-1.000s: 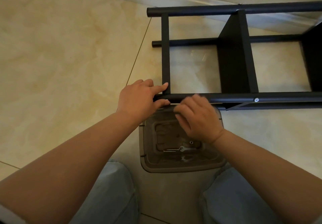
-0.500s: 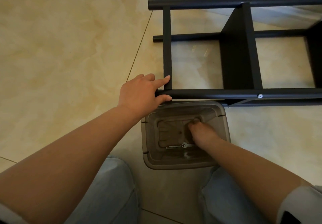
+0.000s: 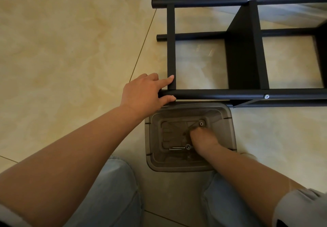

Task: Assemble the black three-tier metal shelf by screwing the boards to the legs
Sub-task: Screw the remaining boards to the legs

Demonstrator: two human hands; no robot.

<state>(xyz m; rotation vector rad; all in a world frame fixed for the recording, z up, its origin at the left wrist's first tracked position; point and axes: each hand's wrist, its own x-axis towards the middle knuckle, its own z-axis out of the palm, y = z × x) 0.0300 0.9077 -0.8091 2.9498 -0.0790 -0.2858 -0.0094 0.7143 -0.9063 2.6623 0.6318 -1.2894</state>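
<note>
Two hands are working: left hand (image 3: 143,94) is gripping the near leg (image 3: 230,94); right hand (image 3: 201,138) is reaching into the bin (image 3: 150,138), grip unclear; pinch one screw cleanly.

Matte black shelf frame (image 3: 244,94) is lying on beige marbled floor tiles (image 3: 70,50). At six o'clock, a translucent grey bin (image 3: 150,138) is holding silver bolts (image 3: 178,148); pale blue jeans (image 3: 109,191) are showing.

A glossy beige tiled floor (image 3: 70,50) carried everything. The black metal shelf (image 3: 247,94) lay on its side on the tiles, and a translucent grey plastic bin (image 3: 230,120) stood on the floor just beside its near leg.
</note>
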